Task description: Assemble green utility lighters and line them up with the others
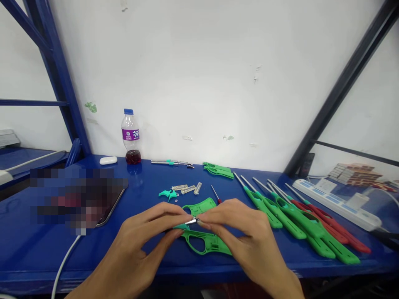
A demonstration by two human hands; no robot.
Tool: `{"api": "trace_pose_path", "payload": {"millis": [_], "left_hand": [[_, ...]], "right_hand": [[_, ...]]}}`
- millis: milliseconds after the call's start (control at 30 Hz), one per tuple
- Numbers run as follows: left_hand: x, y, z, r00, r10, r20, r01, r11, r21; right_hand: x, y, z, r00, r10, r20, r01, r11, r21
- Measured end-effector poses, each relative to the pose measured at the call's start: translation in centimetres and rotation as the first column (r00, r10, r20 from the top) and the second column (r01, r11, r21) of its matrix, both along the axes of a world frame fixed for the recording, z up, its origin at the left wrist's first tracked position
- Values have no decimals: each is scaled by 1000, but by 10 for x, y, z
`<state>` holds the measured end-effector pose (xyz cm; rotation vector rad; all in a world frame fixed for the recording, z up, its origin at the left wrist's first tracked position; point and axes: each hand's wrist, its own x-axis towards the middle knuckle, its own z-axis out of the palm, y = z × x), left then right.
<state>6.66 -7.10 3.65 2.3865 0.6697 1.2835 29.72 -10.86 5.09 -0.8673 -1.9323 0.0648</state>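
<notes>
Between my two hands, above the front of the blue table, is a small lighter part with a silver metal piece (191,221) and a teal plastic piece (181,226). My left hand (146,238) pinches the teal end. The fingertips of my right hand (246,236) close on the silver end and hide its tip. Below and behind the fingers lie two green lighter handle halves, one nearer (215,244) with its inside up and one farther (203,205). A red-handled screwdriver (215,193) lies beyond my right hand.
Teal triggers (168,194) and several clear fuel tanks (188,189) lie mid-table. Behind them are metal rods (171,162) and green handle shells (218,170). Right: green and red lighters (280,211), power strip (339,205). Left: bottle (131,139), white case (108,160), phone (112,204) with cable.
</notes>
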Motion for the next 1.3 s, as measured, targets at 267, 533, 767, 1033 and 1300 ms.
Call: {"api": "trace_pose_path", "payload": {"millis": [267, 533, 767, 1033, 1300], "left_hand": [[-1, -3, -1, 999, -7, -40, 6, 999, -32], [-4, 1, -7, 999, 35, -6, -35, 999, -19], [-8, 6, 1, 993, 65, -97, -63, 998, 26], [-7, -5, -8, 977, 134, -168, -124, 990, 65], [5, -3, -4, 998, 53, -34, -54, 998, -12]], "right_hand": [[0, 2, -4, 995, -36, 98, 33, 999, 32], [4, 2, 1, 989, -76, 124, 64, 993, 102], [17, -1, 7, 984, -121, 128, 111, 990, 89], [5, 2, 2, 987, -89, 135, 82, 995, 56], [-4, -1, 2, 985, -76, 157, 68, 996, 57]]}}
